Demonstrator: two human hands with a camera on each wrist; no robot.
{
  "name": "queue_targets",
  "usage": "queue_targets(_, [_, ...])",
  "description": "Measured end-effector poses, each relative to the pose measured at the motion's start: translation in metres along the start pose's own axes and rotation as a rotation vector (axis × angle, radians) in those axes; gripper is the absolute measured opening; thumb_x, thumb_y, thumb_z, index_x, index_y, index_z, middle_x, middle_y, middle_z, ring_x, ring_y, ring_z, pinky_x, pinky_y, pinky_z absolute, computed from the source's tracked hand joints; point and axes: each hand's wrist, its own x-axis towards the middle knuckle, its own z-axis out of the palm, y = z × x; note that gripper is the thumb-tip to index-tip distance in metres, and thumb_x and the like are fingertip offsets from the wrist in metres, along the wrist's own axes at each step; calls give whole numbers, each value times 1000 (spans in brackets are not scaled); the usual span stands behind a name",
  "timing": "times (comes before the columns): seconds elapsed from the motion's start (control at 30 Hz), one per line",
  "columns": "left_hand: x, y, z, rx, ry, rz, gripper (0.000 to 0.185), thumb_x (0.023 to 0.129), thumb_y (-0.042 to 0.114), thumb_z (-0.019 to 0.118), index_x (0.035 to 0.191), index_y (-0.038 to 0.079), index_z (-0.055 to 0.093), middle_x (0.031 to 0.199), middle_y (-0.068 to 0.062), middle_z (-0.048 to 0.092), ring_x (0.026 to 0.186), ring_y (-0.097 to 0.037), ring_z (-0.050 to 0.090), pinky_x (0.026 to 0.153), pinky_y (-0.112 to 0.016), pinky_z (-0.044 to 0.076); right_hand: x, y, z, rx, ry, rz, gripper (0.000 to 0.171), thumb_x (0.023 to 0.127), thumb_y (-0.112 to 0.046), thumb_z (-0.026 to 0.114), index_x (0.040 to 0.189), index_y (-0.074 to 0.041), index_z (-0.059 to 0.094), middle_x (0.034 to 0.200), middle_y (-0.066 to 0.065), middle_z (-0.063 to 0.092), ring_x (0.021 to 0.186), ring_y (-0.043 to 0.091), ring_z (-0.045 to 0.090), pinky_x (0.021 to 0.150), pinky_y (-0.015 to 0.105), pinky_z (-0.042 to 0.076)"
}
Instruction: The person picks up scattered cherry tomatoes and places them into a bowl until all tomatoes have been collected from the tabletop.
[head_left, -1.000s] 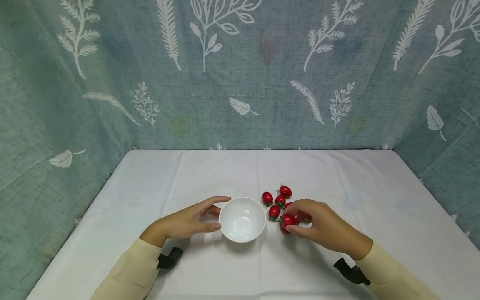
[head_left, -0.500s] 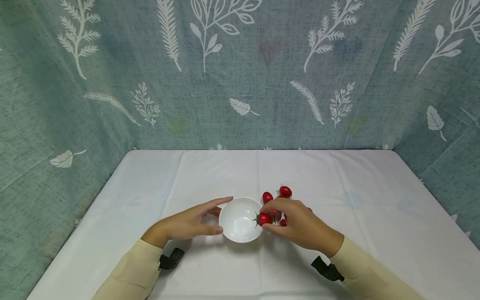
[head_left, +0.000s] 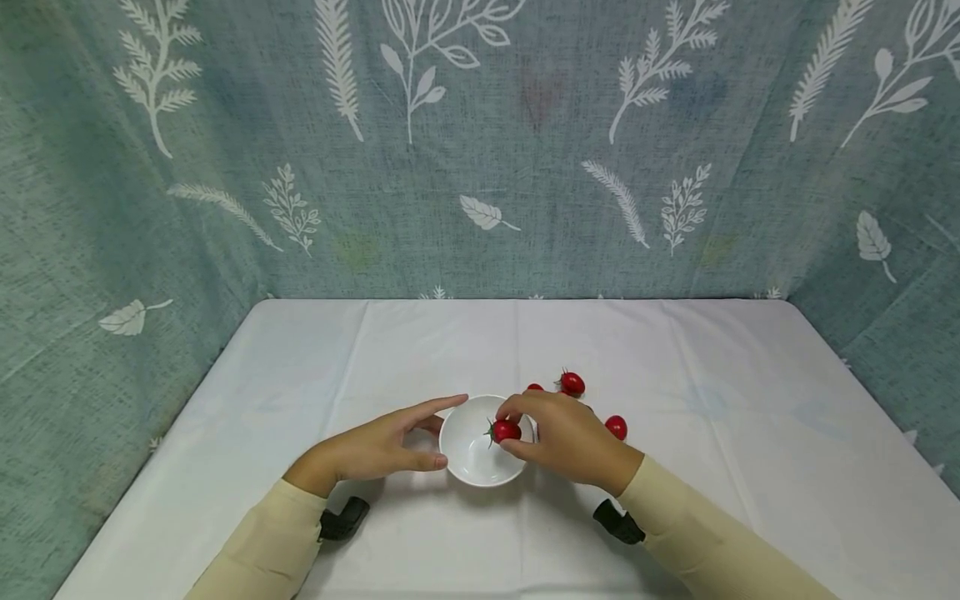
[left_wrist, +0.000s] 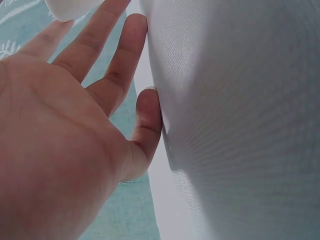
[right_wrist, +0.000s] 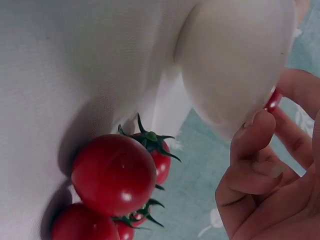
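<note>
- At the left, the left hand [head_left: 367,450] is laid on the bench [head_left: 300,367] beside the white bowl [head_left: 472,462]; its fingers are held nearly straight, with thumb and forefinger resting against the bowl's wall and nothing gripped.
- In the middle, a cherry tomato [head_left: 506,430] is pinched between thumb and fingertips of the right hand [head_left: 566,437], just above the bowl's right rim.
- The step in hand is judged to be the dropping of this tomato into the bowl; for the next move, the pinch would need to be loosened over the hollow while the bowl is steadied.
- At the right, the loose tomatoes [head_left: 572,383] are left on the bench behind and beside the right hand, near the bowl.
- The bracing fingers [left_wrist: 125,60] are shown close up only in the left wrist view; several tomatoes [right_wrist: 114,174] hidden under the hand in the head view are revealed by the right wrist view.
</note>
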Motion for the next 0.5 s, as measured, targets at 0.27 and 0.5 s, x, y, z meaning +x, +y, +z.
queue_targets(0.27, [0,2,-1,-8,-1,-31,79,91,39,73,155,44,28,129,8,63,131,-17,51,110,-53,36,10,2,7,6,-48,20,26,84,-25,82,108,-20,72,97,-10,71,92,11,66,73,20,54])
queue_targets(0.5, [0,1,-1,-18,-16,-21,78,92,38,73,156,42,28,129,9,64,130,-16,52,110,-51,36,14,2,12,5,-79,32,24,81,-24,83,102,-20,73,95,-9,73,88,12,65,70,20,53])
